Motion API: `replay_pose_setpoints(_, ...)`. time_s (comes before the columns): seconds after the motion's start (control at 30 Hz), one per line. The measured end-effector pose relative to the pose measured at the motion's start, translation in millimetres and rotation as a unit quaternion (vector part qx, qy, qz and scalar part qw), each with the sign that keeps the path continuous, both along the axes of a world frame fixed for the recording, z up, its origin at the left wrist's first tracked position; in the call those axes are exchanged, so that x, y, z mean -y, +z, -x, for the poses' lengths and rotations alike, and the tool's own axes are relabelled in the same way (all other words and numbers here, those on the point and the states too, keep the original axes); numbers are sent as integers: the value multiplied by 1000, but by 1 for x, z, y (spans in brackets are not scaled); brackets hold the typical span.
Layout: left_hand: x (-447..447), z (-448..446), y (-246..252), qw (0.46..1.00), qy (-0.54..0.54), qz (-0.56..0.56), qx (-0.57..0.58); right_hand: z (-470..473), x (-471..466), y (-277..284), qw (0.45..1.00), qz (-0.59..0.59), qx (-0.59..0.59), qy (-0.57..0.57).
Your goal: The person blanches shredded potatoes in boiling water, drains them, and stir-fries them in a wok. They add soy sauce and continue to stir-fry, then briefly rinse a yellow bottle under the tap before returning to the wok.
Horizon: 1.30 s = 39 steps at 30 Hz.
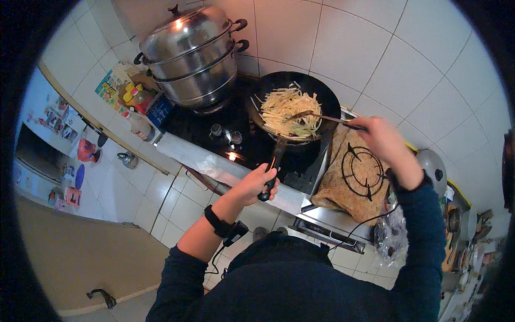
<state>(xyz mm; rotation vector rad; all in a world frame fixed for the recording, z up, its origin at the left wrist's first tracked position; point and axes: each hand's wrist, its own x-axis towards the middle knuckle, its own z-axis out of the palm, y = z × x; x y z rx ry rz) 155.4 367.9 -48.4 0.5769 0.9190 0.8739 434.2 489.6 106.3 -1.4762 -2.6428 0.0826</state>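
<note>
A dark wok (332,94) sits on the right burner of a black gas stove (193,129). Pale shredded strips of food (287,108) lie heaped in it, with a little green among them. My left hand (257,183) is closed around the wok's black handle (277,155), near its end. To the right of the wok, my right hand (380,135), somewhat blurred, grips the dark handle of a spatula (330,118). The spatula's head touches the food, and its lower edge is partly hidden among the strips.
A stacked steel steamer pot (193,68) stands on the left burner. Bottles (141,126) and a blue box are beside it. Right of the stove, a black pan support (364,171) rests on a patterned brown cloth (330,177). A grey lid (432,169) leans near the tiled wall.
</note>
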Motion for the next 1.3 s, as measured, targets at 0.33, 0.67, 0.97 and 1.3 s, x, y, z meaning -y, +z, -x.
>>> replay_pose_setpoints(0.33,-1,0,2,1000,0,15,5,37,7,28,993,1,110,48)
replay_pose_setpoints(0.67,1,0,0,1000,1,-2,14,26,-7,51,974,-92,202,51)
replay_pose_setpoints(0.97,0,0,0,1000,1,3,23,-15,-37,7,997,-51,-53,-26)
replay_pose_setpoints(1.3,0,-1,5,1000,0,7,2,4,-70,-100,772,376,-477,-186)
